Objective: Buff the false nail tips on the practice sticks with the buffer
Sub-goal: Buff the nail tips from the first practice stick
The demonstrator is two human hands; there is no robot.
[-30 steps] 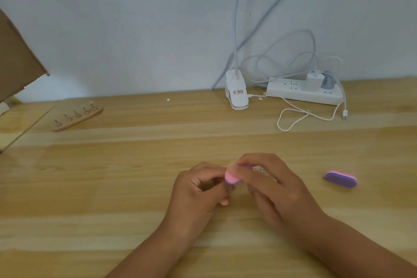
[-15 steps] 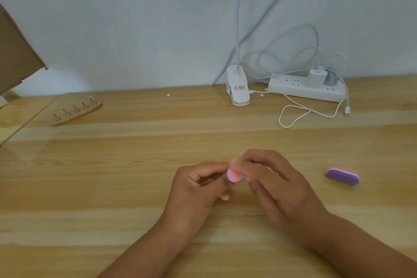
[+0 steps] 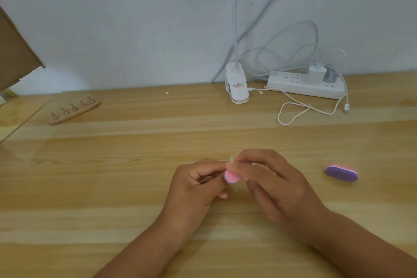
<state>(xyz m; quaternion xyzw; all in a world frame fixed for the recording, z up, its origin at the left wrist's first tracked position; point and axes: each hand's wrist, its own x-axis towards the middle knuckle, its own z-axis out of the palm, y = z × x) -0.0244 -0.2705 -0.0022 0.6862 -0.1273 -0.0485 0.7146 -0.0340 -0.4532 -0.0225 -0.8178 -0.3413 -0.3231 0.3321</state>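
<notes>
Both hands meet above the middle of the wooden table. My right hand grips a small pink buffer, whose rounded end shows past its fingertips. My left hand has its fingers curled and pinches a practice stick that is mostly hidden. Just above the buffer, between the two thumbs, shows a clear false nail tip. The buffer lies against it.
A wooden holder with several tipped practice sticks lies at the far left. A second, purple and pink buffer lies right of my hands. At the back stand a clip lamp base, a power strip and loose cables. Cardboard overhangs the left edge.
The hands stay together in the same place. The pink buffer has shifted by a small amount against the nail tip. The view has tilted slightly.
</notes>
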